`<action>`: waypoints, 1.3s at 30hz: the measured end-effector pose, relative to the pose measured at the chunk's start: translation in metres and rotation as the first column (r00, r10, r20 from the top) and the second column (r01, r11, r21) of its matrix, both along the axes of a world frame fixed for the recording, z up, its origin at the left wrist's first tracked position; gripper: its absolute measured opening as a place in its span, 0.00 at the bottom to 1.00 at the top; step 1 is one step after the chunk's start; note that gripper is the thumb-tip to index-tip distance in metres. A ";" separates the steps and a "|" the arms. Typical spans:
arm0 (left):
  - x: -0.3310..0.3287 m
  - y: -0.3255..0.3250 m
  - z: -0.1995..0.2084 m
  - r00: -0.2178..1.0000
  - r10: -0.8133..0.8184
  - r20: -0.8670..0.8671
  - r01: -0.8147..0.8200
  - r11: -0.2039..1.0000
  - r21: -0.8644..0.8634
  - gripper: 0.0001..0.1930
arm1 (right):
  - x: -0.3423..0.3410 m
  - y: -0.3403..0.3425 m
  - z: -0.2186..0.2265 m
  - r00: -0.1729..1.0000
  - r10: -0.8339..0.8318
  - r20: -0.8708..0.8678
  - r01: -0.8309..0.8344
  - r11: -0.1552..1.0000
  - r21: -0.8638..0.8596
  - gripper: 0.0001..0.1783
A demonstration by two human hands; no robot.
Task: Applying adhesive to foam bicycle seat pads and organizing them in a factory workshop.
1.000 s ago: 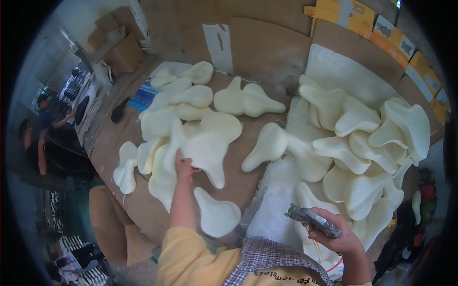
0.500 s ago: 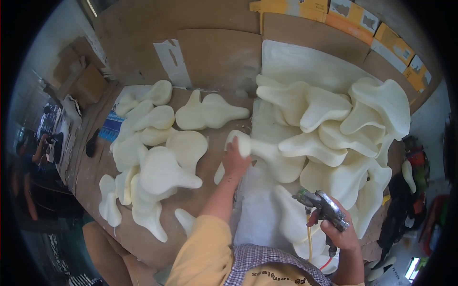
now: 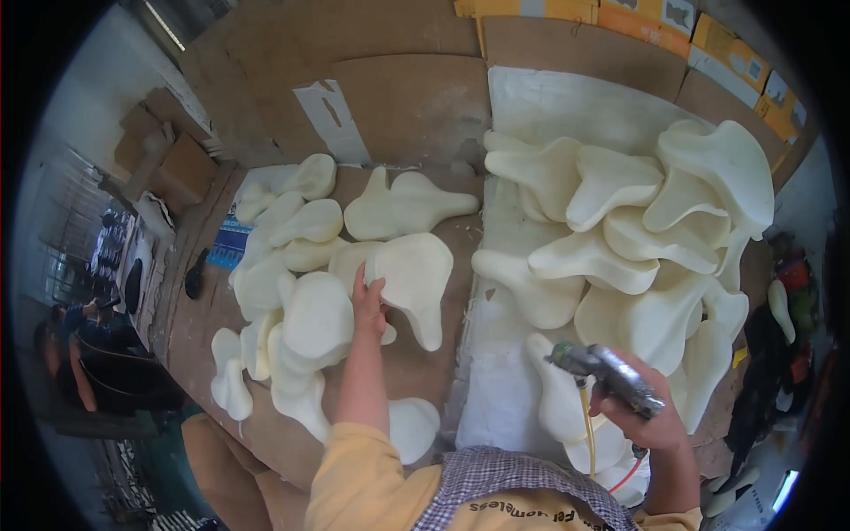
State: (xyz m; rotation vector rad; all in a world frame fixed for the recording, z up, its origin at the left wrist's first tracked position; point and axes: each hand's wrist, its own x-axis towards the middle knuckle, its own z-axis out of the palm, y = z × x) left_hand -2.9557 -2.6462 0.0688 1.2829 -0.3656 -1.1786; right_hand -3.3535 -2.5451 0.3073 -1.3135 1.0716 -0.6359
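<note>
My left hand (image 3: 368,305) grips the wide end of a cream saddle-shaped foam pad (image 3: 412,276), whose narrow nose points towards me. This pad is over the right side of the left-hand heap of similar foam pads (image 3: 312,317). In my right hand (image 3: 651,411) is a metal spray gun (image 3: 611,376) with a yellow and a red hose below it. Its nozzle points left, above the near part of the right-hand pile of foam pads (image 3: 624,252). Near my left forearm lies another foam pad (image 3: 413,428).
Brown cardboard (image 3: 407,376) covers the left of the bench, and a white sheet (image 3: 496,403) lies under the right pile. Cardboard panels (image 3: 412,111) stand along the back. At the far left, a person (image 3: 75,345) is partly visible. Dark and coloured items (image 3: 784,310) hang at the right.
My left hand has moved left from the middle and now holds a foam pad over the left heap. The spray gun stays in my right hand, slightly lower. The view has shifted a little.
</note>
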 end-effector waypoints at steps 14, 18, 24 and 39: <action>0.044 -0.023 0.026 0.616 0.473 -0.630 -0.711 0.679 -0.186 0.33 | -0.023 -0.019 -0.050 0.987 -0.158 0.027 0.151 0.976 0.158 0.30; 0.014 -0.112 -0.071 0.910 0.238 -0.339 -0.217 0.971 0.099 0.36 | -0.011 -0.044 -0.072 0.993 -0.120 -0.009 0.119 0.969 0.215 0.29; 0.059 -0.189 -0.190 0.984 0.148 -0.103 -0.143 0.988 0.058 0.35 | 0.014 -0.073 -0.072 0.993 -0.015 0.121 -0.017 0.965 0.261 0.29; -0.051 -0.064 0.028 0.684 0.187 0.705 -0.093 0.981 -0.170 0.35 | 0.019 -0.058 -0.058 0.979 -0.124 -0.164 0.154 0.970 0.186 0.16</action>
